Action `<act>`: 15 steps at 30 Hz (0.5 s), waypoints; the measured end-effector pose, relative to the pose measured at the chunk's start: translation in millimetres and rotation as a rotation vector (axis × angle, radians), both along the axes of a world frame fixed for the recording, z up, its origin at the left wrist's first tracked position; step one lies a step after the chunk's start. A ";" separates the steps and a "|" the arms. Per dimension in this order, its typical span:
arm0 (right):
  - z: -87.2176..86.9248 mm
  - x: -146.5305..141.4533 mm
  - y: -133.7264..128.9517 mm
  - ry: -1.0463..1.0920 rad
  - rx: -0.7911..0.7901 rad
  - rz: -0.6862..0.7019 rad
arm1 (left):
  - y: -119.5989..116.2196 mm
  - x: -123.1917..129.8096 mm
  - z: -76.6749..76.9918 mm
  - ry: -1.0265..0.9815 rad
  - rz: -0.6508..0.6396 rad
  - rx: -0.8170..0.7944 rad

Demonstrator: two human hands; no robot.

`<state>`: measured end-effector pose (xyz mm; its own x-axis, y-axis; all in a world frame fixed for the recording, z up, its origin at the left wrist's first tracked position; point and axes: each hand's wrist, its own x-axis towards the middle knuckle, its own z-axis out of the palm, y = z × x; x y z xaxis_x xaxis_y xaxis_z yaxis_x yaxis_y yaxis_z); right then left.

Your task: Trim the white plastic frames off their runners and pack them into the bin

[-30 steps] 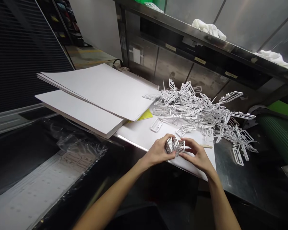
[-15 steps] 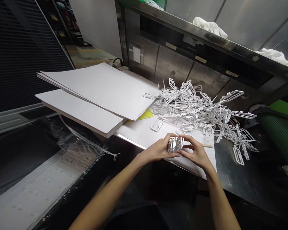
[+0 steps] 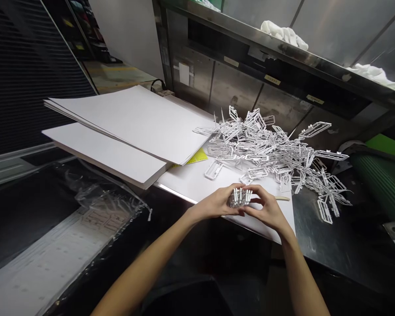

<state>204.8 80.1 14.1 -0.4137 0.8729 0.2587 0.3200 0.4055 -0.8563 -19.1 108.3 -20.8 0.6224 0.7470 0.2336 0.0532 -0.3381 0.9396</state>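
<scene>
Between my two hands is a small bundle of white plastic frames, held together just above the front edge of the white-topped work surface. My left hand wraps its left side, and my right hand grips the right side with thumb and fingers curled. A large tangled heap of similar white plastic frames lies beyond the hands. One loose frame rests apart at the heap's near left. By my right hand lies a thin pale stick, partly hidden.
Stacked white sheets overhang the left side, with a yellow ruler-like piece under their corner. A clear plastic bag with flat white pieces sits at lower left. White gloves lie on the metal shelf. A green ribbed surface stands right.
The bundle has turned a little in my hands, its frames standing more upright. Both hands keep their hold. The whole view has shifted slightly.
</scene>
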 end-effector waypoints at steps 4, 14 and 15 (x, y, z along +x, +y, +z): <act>2.1 -0.7 -1.6 -0.011 -0.005 0.005 | 1.5 -0.4 0.8 0.046 -0.007 -0.010; 0.0 -4.0 -1.2 -0.004 0.044 -0.019 | 1.8 12.2 -6.5 0.078 0.025 0.003; 0.6 -3.5 -1.2 -0.005 0.049 -0.027 | 1.7 14.2 -7.3 0.081 0.035 0.009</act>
